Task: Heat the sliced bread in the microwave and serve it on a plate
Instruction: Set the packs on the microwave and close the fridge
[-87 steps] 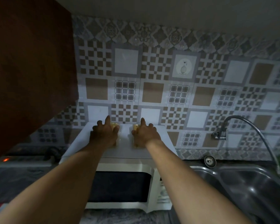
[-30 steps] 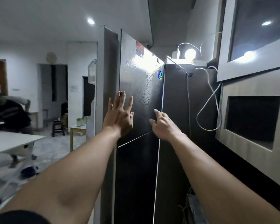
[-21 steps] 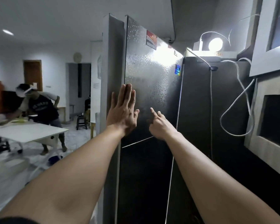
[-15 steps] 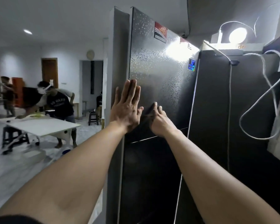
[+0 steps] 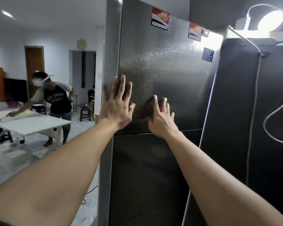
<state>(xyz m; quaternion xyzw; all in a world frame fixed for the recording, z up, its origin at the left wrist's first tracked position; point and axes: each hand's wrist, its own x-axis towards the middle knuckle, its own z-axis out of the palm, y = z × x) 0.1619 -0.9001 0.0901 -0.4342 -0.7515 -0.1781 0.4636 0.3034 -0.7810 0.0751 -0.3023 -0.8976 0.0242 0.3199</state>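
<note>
Steel fridge door (image 5: 162,66) at twelve o'clock: left hand (image 5: 117,111) and right hand (image 5: 162,123) press flat on it, fingers straight, holding nothing. Bread, microwave and plate are out of view. Probably fetching; next, grip the door's edge and pull.

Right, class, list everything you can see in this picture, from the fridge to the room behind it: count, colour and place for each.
upper fridge door: one, dark steel, centre
lower fridge door: one, black, below it
red stickers: two, top of the upper door
blue sticker: one, upper door's right edge
lamp: one, bright white, top right
cable: one, white, hanging down the dark panel on the right
table: one, white, left
other person: one, dark shirt, bending over the table
stool: at least one, dark, behind the table
wooden door: one, brown, far left wall
wall clock: one, pale, far wall
left hand: flat on the upper door
right hand: fingers on the upper door
</note>
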